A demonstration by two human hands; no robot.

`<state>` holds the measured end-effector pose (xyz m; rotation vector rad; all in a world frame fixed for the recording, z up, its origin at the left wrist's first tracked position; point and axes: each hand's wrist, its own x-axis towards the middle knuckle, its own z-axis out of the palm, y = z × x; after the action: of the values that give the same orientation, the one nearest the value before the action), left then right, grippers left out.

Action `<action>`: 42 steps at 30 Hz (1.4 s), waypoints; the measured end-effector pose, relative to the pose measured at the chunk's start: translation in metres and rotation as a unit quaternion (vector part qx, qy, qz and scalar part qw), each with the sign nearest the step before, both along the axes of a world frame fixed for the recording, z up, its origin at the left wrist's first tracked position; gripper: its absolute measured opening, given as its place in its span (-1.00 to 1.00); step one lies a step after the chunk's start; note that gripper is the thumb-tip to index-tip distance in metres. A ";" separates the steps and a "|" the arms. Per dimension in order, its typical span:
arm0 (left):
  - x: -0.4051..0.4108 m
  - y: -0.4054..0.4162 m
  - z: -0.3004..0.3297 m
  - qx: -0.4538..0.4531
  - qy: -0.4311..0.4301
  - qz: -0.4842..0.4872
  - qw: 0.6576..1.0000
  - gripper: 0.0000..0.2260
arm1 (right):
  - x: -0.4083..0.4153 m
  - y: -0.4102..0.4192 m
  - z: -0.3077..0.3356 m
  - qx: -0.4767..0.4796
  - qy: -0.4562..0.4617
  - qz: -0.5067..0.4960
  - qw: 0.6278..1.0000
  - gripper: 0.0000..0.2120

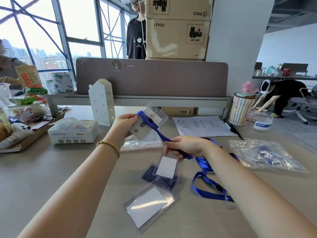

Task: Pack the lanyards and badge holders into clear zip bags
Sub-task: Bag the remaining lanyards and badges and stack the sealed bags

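Observation:
My left hand (126,125) holds a clear badge holder (151,120) up above the table, with a blue lanyard (155,128) laid across it. My right hand (184,146) grips that lanyard lower down; its strap trails on to loops on the table (208,191). Under the raised holder lies an empty clear zip bag (142,143) with a red seal line. Three more badge holders lie near the front: one with a white card (166,166), a dark one (151,173) and a large one (151,203). A filled zip bag (264,154) lies at the right.
A tissue pack (73,131) and a white house model (102,102) stand at the left. A paper sheet with writing (202,126), a pen (232,128), a striped cup (241,109) and a small clear tub (262,121) are at the back right. A brown divider (152,78) closes the desk's rear.

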<state>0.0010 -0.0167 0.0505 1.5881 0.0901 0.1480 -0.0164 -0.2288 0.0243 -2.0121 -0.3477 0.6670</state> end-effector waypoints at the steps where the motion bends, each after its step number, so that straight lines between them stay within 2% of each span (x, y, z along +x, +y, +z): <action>1: -0.001 0.001 0.000 -0.008 -0.007 -0.009 1.000 -0.93 | 0.001 -0.002 -0.002 -0.002 0.004 0.002 1.000 -0.68; 5: -0.006 0.006 0.001 -0.003 -0.032 -0.116 0.993 -0.90 | 0.003 -0.009 -0.006 -0.049 -0.005 0.012 0.999 -0.69; 9: -0.013 0.014 0.004 0.083 -0.017 -0.264 0.961 -0.87 | 0.010 -0.016 -0.005 -0.080 -0.033 -0.021 0.996 -0.72; 11: -0.015 0.014 0.005 0.178 0.005 -0.315 0.932 -0.87 | 0.013 -0.018 -0.002 -0.077 -0.037 -0.030 0.996 -0.76; 14: -0.016 0.004 0.005 0.333 0.039 -0.357 0.872 -0.88 | 0.014 -0.012 0.006 -0.086 -0.040 -0.027 0.995 -0.78; 18: -0.016 -0.016 0.000 0.463 0.069 -0.379 0.798 -0.88 | 0.010 0.006 0.024 -0.141 -0.071 -0.010 0.987 -0.79; 20: -0.014 -0.022 -0.005 0.513 0.064 -0.355 0.779 -0.85 | 0.006 0.014 0.032 -0.168 -0.109 -0.013 0.980 -0.77; 23: -0.011 -0.026 -0.009 0.522 0.060 -0.298 0.796 -0.80 | 0.006 0.024 0.035 -0.201 -0.201 -0.045 0.958 -0.72; 26: -0.006 -0.025 -0.012 0.500 0.046 -0.238 0.831 -0.82 | 0.007 0.029 0.030 -0.165 -0.279 -0.118 0.939 -0.70; 28: -0.002 -0.024 -0.015 0.431 0.045 -0.183 0.882 -0.88 | 0.006 0.030 0.026 -0.145 -0.326 -0.151 0.922 -0.73; 30: -0.001 -0.023 -0.015 0.317 0.057 -0.125 0.938 -0.92 | 0.004 0.031 0.020 -0.143 -0.380 -0.164 0.899 -0.76; 32: -0.001 -0.021 -0.015 0.214 0.058 -0.086 0.971 -0.89 | 0.001 0.032 0.015 -0.125 -0.417 -0.158 0.887 -0.75; 34: -0.001 -0.020 -0.015 0.151 0.042 -0.080 0.984 -0.79 | -0.001 0.033 0.008 -0.121 -0.460 -0.136 0.869 -0.73; 38: -0.005 -0.023 -0.014 0.068 0.026 -0.061 0.995 -0.75 | 0.002 0.035 -0.008 -0.167 -0.583 -0.114 0.787 -0.74; 40: -0.006 -0.024 -0.014 0.055 0.013 -0.047 0.997 -0.75 | 0.001 0.036 -0.017 -0.167 -0.628 -0.117 0.751 -0.72; 42: -0.005 -0.024 -0.016 0.078 -0.005 -0.036 0.996 -0.74 | 0.002 0.037 -0.025 -0.157 -0.646 -0.134 0.735 -0.66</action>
<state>-0.0043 -0.0410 0.0347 1.7434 0.0137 0.1091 -0.0146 -0.1921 -0.0008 -2.4930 -0.7370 -1.0611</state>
